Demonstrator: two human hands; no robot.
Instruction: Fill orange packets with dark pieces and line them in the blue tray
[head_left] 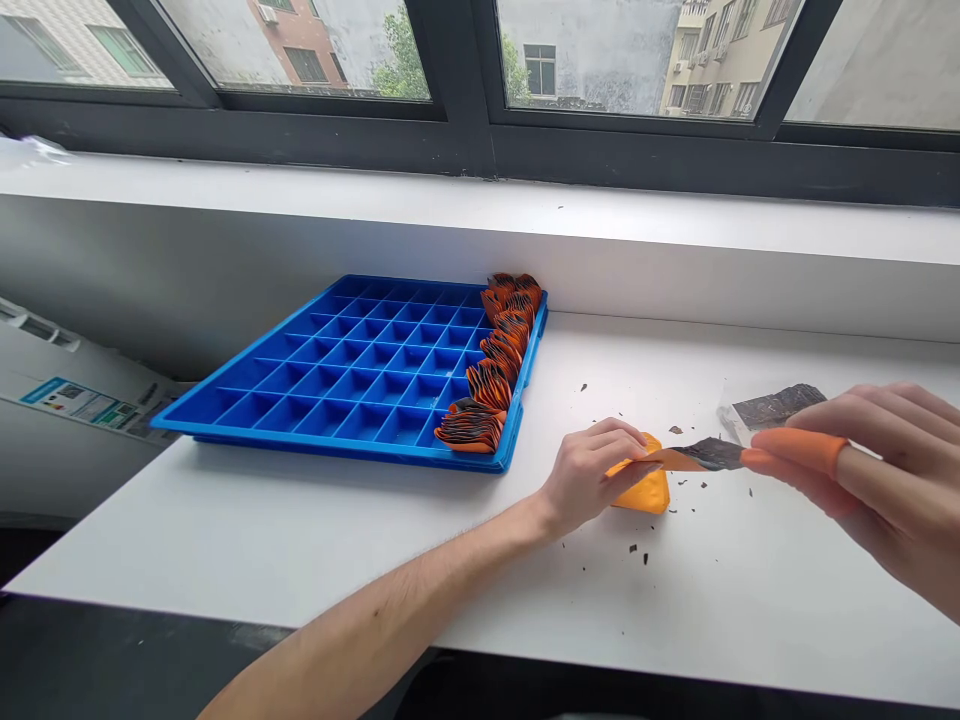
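Observation:
My left hand (596, 470) pinches one end of a thin orange strip (681, 459) above a yellow-orange block (646, 492) on the table. A crumpled dark grey piece (716, 454) forms the strip's right end, where the fingertips of my right hand (862, 455) close on it. Orange covers sit on fingers of my right hand. Just behind that hand lies a clear packet (776, 408) with dark sheets in it. Folded orange-and-black bundles (491, 382) fill the right column of a blue compartment tray (345, 435).
Small dark flakes are scattered over the white table (525, 580) around the block. Behind the table run a low wall and a white window sill (450, 212). At the far left stands a white object with a printed label (82, 402). The table's front edge crosses below my left forearm.

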